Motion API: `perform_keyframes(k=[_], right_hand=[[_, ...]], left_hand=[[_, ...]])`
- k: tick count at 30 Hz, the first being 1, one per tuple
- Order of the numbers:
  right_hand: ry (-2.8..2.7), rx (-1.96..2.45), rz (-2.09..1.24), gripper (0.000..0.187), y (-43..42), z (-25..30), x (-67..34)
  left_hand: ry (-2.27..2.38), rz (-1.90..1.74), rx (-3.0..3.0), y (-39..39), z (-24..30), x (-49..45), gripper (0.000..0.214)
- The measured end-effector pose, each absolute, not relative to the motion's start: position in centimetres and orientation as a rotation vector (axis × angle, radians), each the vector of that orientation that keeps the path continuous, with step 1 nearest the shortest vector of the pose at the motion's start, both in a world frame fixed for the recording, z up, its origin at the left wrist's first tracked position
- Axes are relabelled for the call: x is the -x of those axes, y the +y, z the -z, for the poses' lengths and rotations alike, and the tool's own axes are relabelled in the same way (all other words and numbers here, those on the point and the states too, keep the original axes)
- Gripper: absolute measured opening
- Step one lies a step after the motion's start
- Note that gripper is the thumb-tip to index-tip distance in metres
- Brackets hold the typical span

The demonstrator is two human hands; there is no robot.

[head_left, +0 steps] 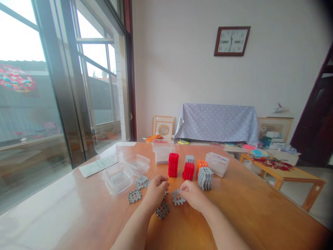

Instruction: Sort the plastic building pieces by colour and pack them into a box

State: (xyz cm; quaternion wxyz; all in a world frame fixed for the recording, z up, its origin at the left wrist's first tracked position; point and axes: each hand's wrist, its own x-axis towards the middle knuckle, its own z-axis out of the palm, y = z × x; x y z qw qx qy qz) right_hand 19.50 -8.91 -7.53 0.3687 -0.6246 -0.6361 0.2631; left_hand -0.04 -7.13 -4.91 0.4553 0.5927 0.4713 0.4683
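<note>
My right hand [194,195] pinches the upper right edge of a light grey square waffle block [177,197] just above the table. To its left, my left hand [156,191] has curled fingers; whether anything sits between them is hidden. Part of a grey block shows below those fingertips, and a darker grey waffle block [162,210] lies under the wrist. More loose grey blocks [134,196] lie left of my left hand. Beyond my hands stand a tall red stack [173,165], a shorter red stack [188,171], an orange stack [202,164] and a grey stack [205,178].
Clear plastic containers [119,177] stand on the wooden table at the left, beside a printed sheet [99,166]. A lidded plastic box [217,164] is behind the stacks at the right, and another plastic box [161,158] stands at the back. A low wooden table [291,173] is off to the right.
</note>
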Motion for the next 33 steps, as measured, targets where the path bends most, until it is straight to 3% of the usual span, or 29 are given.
perform_keyframes(k=[16, 22, 28, 33], right_hand=[[-1.654, 1.663, -0.529, 0.005, -8.9, 7.9, -20.6], [-1.587, 1.628, -0.516, 0.011, -9.0, 7.0, -20.5], [-1.538, 1.595, -0.482, 0.021, -9.0, 6.9, -20.5], [-1.530, 1.576, -0.474, 0.023, -9.2, 6.6, -20.3]], left_hand=[[1.358, -1.205, -1.583, -6.5, 5.0, 1.9, 0.014], [1.664, -0.976, -2.028, -7.4, 4.3, 3.1, 0.012], [1.750, -0.716, -2.271, -8.7, 4.1, 2.4, 0.034], [1.764, -0.763, -2.225, -8.8, 4.0, 2.1, 0.022]])
